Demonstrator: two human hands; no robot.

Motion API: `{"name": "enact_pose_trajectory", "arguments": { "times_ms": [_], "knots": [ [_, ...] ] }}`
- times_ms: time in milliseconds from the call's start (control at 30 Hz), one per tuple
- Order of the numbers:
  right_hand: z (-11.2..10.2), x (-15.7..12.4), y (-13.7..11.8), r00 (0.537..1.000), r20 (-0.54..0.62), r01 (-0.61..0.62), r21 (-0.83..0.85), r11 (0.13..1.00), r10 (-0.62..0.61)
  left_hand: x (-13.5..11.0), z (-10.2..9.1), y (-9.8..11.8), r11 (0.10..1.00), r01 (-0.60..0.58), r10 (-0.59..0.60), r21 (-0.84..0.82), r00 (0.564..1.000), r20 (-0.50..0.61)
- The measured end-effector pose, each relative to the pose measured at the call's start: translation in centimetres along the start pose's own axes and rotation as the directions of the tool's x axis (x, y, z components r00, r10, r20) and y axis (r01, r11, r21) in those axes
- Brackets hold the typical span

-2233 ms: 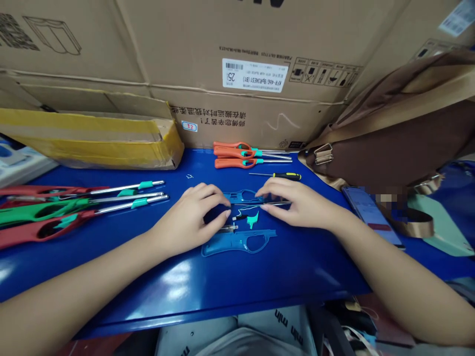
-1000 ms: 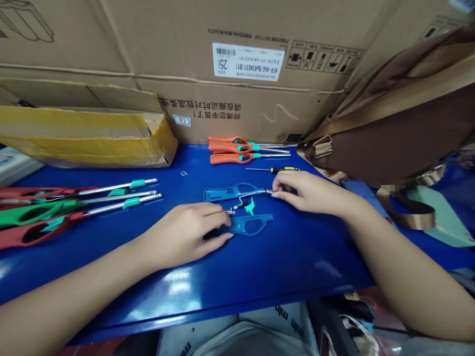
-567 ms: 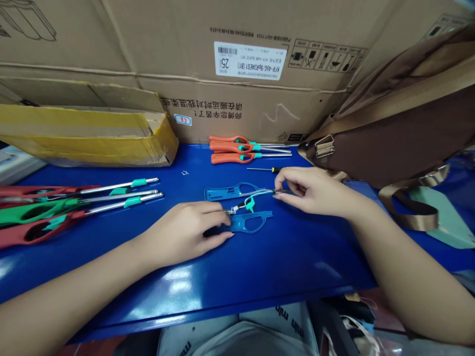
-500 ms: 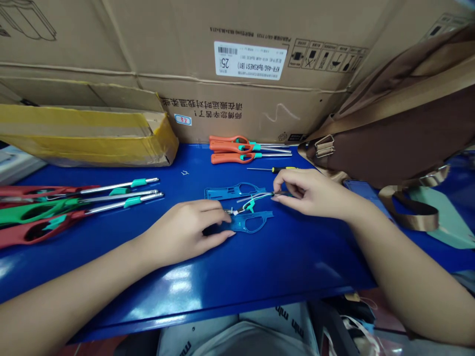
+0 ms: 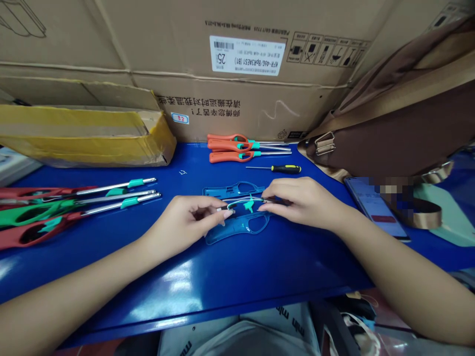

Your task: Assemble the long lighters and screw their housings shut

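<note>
Two blue halves of a lighter casing lie on the blue table, the upper half (image 5: 218,192) behind my hands and the lower half (image 5: 233,228) in front. Between them runs the lighter's inner assembly, with a thin pale wire (image 5: 239,200) and a turquoise trigger (image 5: 250,204). My left hand (image 5: 196,212) pinches the left end of this assembly; the part inside the fingers is mostly hidden. At the other end, my right hand (image 5: 297,200) is closed on a thin dark tip that its fingers largely cover.
Orange lighters (image 5: 230,146) and a yellow-black screwdriver (image 5: 285,169) lie at the back. Red and green lighters (image 5: 52,210) are on the left, near a yellow-taped box (image 5: 122,143). A phone (image 5: 374,207) and brown bag (image 5: 393,138) are right. A large carton (image 5: 148,39) stands behind.
My left hand has come off the lower casing half and pinches the assembly's left end. My right hand has shifted slightly left and toward me, uncovering the screwdriver handle.
</note>
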State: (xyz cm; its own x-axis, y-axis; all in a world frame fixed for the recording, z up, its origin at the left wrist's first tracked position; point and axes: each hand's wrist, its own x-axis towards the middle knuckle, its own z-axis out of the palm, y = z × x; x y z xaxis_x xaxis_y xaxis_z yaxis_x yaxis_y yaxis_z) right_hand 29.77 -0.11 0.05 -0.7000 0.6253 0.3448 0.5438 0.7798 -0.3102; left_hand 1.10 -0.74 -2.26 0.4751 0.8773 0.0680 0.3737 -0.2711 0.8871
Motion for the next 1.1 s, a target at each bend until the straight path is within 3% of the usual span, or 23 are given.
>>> {"name": "enact_pose_trajectory", "arguments": {
  "times_ms": [167,433,667,1100],
  "knots": [
    [-0.8,0.0,-0.4,0.997,0.058,-0.045,0.054,0.998,0.042,-0.2,0.0,0.5,0.996,-0.022,0.016,-0.085,0.998,-0.065],
    [-2.1,0.0,-0.3,0.96,0.275,-0.096,0.11,0.989,0.063,-0.6,0.4,0.7,0.995,-0.043,0.037,-0.092,0.997,-0.066],
    [-2.2,0.0,0.0,0.961,0.262,-0.118,0.114,0.986,0.085,-0.6,0.4,0.4,0.997,-0.076,0.076,0.006,0.997,-0.016],
    [-1.9,-0.1,-0.6,0.913,0.367,-0.211,0.05,0.976,0.179,-0.7,0.5,0.3,0.965,-0.182,0.175,0.189,0.983,0.053]
  ]
}}
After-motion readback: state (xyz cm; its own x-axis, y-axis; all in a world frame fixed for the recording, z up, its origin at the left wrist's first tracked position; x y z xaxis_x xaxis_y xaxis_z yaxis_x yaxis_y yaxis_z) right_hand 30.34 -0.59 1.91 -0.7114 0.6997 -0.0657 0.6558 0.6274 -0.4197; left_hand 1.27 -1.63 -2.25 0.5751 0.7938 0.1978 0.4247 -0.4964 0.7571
